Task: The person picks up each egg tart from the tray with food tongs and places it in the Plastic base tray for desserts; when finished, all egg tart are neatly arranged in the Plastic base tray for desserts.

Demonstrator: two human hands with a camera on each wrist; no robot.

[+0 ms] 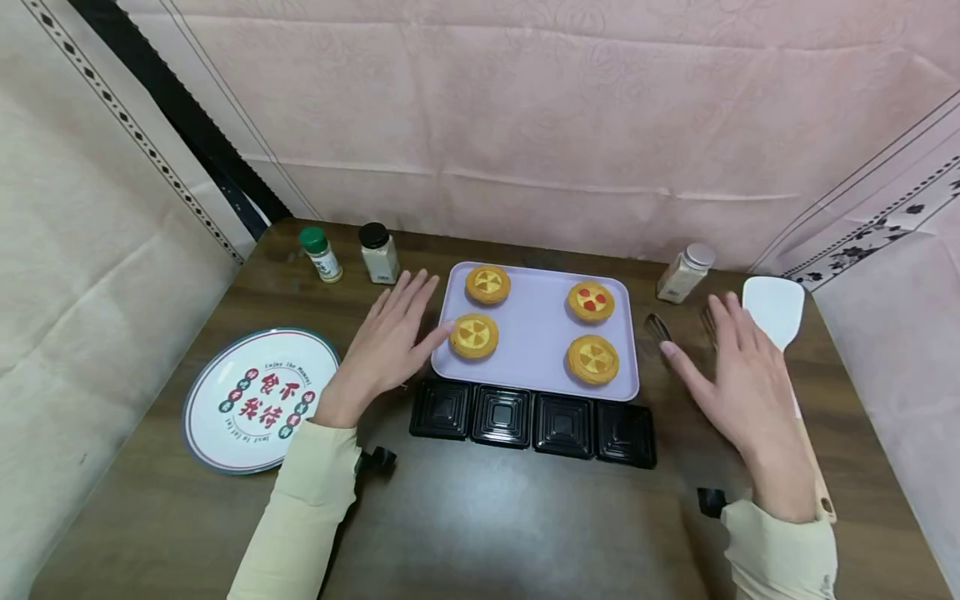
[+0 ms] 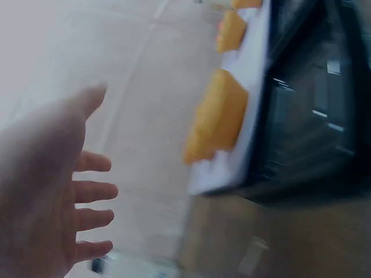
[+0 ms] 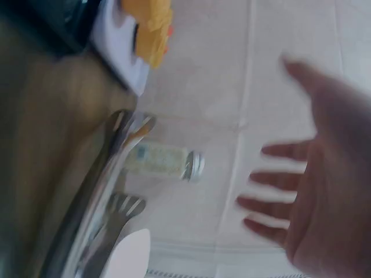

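My left hand [image 1: 386, 342], fingers straight and spread, hovers at the left side of the lavender tray [image 1: 532, 333]; its thumb overlaps the rim beside a yellow tart [image 1: 473, 336]. Several round tarts lie on the tray, among them one with red pieces [image 1: 590, 302]. Over on the right, my right hand [image 1: 750, 383] is also spread and holds nothing. Beneath it lie metal utensils, partly hidden, including a fork [image 3: 128, 205]. A white spatula [image 1: 774, 310] with a wooden handle lies along that hand's outer side. In both wrist views the fingers are extended and hold nothing.
A black container with several square compartments [image 1: 502, 417] sits right in front of the tray. At left lies a round white plate with red lettering [image 1: 225, 392]. Behind stand a green-capped jar [image 1: 321, 254], a black-capped shaker [image 1: 378, 254] and a white-capped shaker [image 1: 686, 273]. Cloth hangs around the table.
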